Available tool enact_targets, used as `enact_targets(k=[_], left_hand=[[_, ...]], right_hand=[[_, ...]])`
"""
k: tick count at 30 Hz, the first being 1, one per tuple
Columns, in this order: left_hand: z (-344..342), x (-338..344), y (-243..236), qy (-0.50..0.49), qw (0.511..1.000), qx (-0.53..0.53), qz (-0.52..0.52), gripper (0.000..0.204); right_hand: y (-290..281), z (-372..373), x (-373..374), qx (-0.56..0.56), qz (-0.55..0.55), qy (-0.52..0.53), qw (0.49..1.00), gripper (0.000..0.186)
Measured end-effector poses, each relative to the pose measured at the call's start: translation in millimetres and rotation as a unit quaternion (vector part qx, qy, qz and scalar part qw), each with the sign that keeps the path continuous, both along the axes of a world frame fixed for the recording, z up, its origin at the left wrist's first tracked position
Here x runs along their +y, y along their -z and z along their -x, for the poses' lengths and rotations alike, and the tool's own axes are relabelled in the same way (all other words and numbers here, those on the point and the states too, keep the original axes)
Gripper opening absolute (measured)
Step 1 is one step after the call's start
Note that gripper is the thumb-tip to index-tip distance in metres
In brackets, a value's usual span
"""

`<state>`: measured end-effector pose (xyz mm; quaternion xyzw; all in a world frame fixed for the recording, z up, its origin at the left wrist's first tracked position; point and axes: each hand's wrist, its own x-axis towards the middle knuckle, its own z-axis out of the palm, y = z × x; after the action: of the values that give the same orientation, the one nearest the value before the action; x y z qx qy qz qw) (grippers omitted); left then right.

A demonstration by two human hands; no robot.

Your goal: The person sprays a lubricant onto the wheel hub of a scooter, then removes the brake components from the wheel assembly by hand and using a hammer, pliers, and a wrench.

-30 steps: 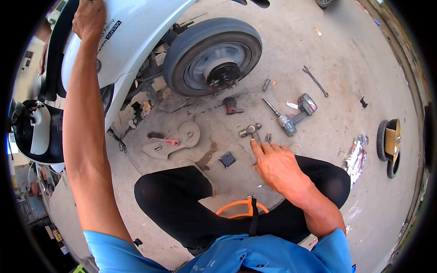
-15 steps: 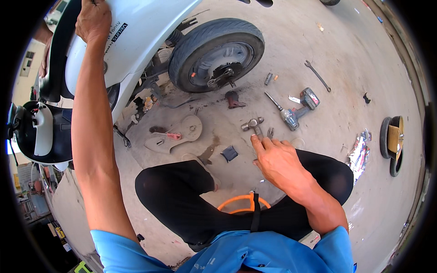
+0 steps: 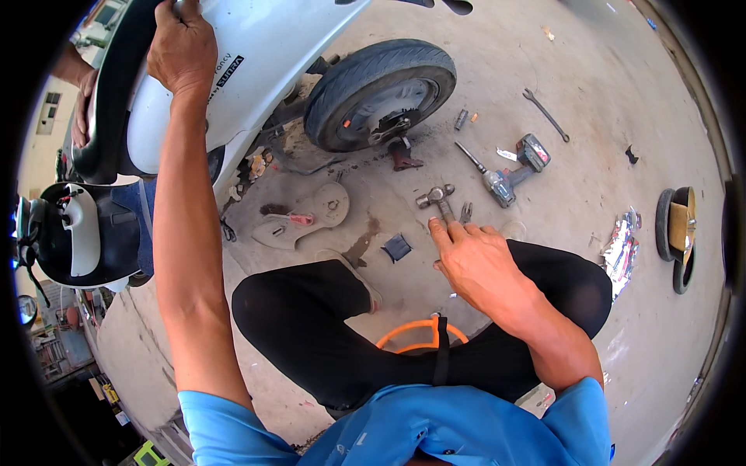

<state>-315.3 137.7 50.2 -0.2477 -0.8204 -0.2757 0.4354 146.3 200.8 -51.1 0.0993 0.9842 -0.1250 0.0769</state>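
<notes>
Right hand: the grip is not closed on anything; fingers are extended, the forefinger tip touching the handle of a hammer that lies on the concrete floor just beyond the person's knees. Judged heavy at the steel head and rigid throughout; the handle nearest the fingers is the proper place to take hold, and the head end would drag the tool down if it were gripped too far back. A small pair of pliers lies just right of the handle.

Left hand: grip closed over the rear edge of the tilted white scooter body, far left. The panel looks smooth and likely slippery; the machine is judged heavy, so the hold bears real load. Another person's hand rests on the dark seat edge at far left.

Outward: rear wheel clear of the body, a cordless impact driver to the right of the hammer, a spanner farther right, a flat grey cover plate to the left.

Markings and packaging: a dark lettered strip runs along the white panel below the left wrist. A crumpled silver-and-red foil wrapper lies at near right, beside a small upright wheel bearing a yellow label.
</notes>
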Motion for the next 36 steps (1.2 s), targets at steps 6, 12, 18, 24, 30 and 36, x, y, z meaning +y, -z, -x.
enact_targets(k=[6,12,18,24,30,36], left_hand=[[-30,3,3,0.017,1.000,0.013,0.009,0.042],[-19,-19,-9,0.282,0.946,-0.112,-0.111,0.041],[-235,-55,57,0.362,0.845,-0.393,-0.037,0.031],[-418,-39,120,0.516,0.341,-0.742,-0.258,0.063],[-420,-46,80,0.475,0.342,-0.764,-0.272,0.074],[-398,-55,62,0.455,0.449,-0.743,-0.198,0.079]], right_hand=[[1,-4,-2,0.016,0.002,-0.005,1.000,0.062],[-7,-5,23,0.035,0.043,0.065,0.996,0.056],[-35,5,40,0.331,0.032,0.147,0.931,0.045],[-29,21,26,0.475,0.194,0.139,0.847,0.047],[-21,34,62,0.502,0.270,0.277,0.773,0.042],[-29,32,51,0.525,0.223,0.271,0.776,0.038]])
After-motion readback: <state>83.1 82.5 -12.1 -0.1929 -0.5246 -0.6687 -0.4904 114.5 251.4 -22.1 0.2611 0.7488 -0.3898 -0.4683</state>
